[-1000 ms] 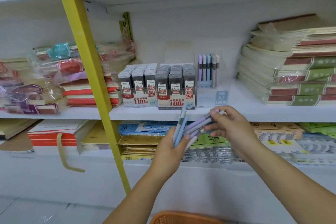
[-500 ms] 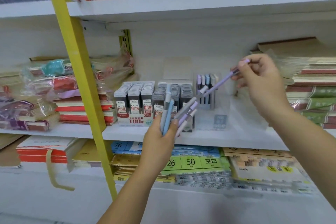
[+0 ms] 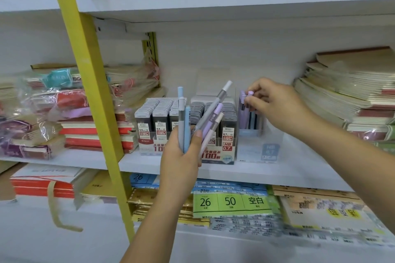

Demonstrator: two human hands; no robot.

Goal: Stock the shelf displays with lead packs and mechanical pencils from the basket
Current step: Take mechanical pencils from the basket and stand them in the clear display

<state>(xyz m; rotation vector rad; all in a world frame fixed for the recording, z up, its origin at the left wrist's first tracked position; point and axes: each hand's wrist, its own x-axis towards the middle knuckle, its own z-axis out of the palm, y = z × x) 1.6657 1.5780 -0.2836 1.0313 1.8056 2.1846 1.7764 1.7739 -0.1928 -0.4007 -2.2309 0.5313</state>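
Pinching the lilac mechanical pencil (image 3: pixel 250 93) by its cap at the clear display box (image 3: pixel 258 149), the right hand (image 3: pixel 275 104) probably finds it light, stiff and slick; the left hand (image 3: pixel 181 156) clasps a fan of pencils (image 3: pixel 205 121) mid-barrel.

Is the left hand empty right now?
No, the left hand grips a bunch of mechanical pencils in front of the lead packs.

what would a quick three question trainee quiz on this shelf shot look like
1. True or false: the left hand grips a bunch of pencils.
2. The right hand pinches a purple pencil at: A the clear holder, B the notebooks, C the yellow post.
3. Fill in: the lead box nearest the clear holder is marked HB ___.
Key: 1 true; 2 A; 3 0.7.
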